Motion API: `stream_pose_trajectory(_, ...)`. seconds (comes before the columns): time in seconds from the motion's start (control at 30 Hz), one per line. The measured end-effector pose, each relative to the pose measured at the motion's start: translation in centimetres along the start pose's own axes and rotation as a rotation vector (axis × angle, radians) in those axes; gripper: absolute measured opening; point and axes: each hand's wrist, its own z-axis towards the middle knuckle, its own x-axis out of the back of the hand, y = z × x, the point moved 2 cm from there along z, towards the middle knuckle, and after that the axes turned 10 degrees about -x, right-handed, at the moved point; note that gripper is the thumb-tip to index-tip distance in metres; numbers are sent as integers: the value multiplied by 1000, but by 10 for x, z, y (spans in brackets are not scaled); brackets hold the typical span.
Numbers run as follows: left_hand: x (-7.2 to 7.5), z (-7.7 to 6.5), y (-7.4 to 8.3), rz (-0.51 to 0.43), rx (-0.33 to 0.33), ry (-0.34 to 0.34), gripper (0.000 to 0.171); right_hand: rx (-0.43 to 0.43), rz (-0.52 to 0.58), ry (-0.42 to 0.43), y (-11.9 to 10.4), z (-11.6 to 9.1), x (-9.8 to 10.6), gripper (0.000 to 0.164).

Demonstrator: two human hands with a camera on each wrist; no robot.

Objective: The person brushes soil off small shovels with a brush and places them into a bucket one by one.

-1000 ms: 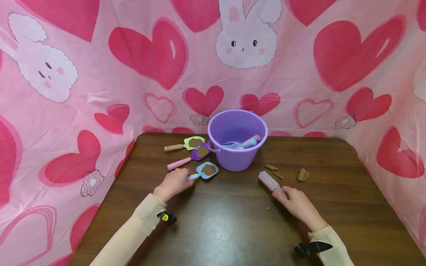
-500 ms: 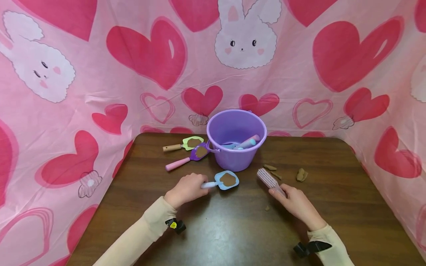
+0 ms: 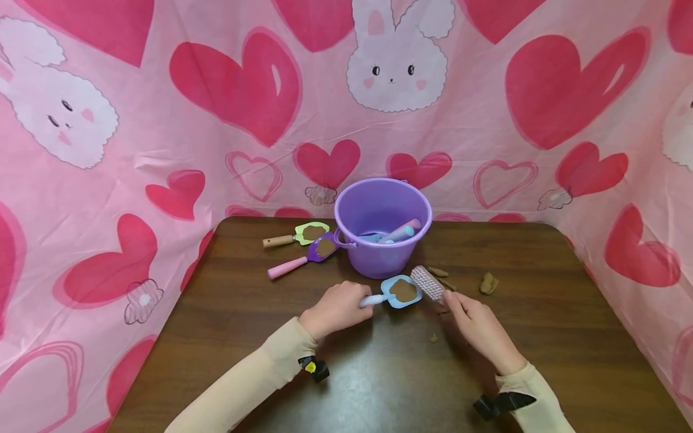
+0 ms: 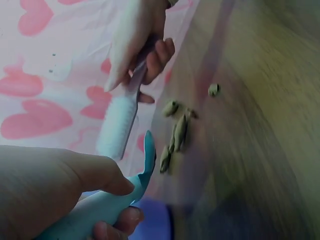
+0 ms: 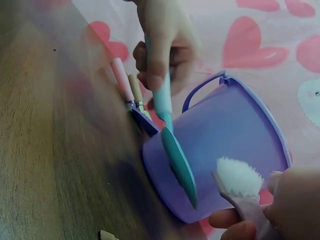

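Note:
My left hand (image 3: 338, 308) grips the pale handle of a small light-blue toy shovel (image 3: 385, 294), whose blade bears a brown patch. The wrist views show the shovel's blade (image 5: 179, 167) held off the table in front of the bucket. With thumb and fingers, my right hand (image 3: 483, 331) holds a pale pink scrub brush (image 3: 428, 284) by its handle. The brush's white bristles (image 5: 240, 177) stand close to the blade's right edge; whether they touch it I cannot tell.
Behind the hands stands a purple bucket (image 3: 379, 258) with several pastel-handled tools (image 3: 400, 233) in it. Left of it lie a green shovel (image 3: 303, 233) and a purple shovel (image 3: 295, 264), both with brown patches. Brown lumps (image 3: 489, 284) are scattered on the wooden table (image 3: 563, 337) at right.
The left hand has carried the light-blue shovel rightward from beside the other shovels to the brush. My right hand has shifted the brush slightly up and left, its bristles now turned more upward.

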Motion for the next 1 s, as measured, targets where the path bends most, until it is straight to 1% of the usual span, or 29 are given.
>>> stream_pose_trajectory(0.13, -5, 9, 9, 0, -11, 3, 20, -53, -14, -9, -2, -2, 0, 45)
stream_pose_trajectory(0.27, -8, 15, 16, 3, -21, 21, 23, -64, -68, 30, -4, -3, 0, 41)
stream_pose_trajectory(0.37, -10, 18, 19, 4, -35, 46, 22, -36, -101, 62, -5, -2, -1, 35)
stream_pose_trajectory(0.5, -13, 21, 20, 12, -55, 72, 19, 8, -99, 88, -6, 0, -3, 26)
stream_pose_trajectory(0.6, -15, 22, 21, 26, -60, 83, 20, 42, -82, 87, -8, 0, -7, 20)
stream_pose_trajectory(0.73, -16, 22, 21, 28, -75, 100, 22, 91, -121, 94, -9, -1, -11, 15)
stream_pose_trajectory(0.83, -15, 21, 21, 26, -96, 125, 22, 102, -134, 95, -9, -2, -11, 19)
stream_pose_trajectory(0.93, -13, 21, 22, 29, -113, 156, 22, 87, -115, 94, -9, -2, -10, 20)
stream_pose_trajectory(1.0, -13, 20, 21, 24, -118, 163, 22, 72, -108, 99, -8, -1, -8, 19)
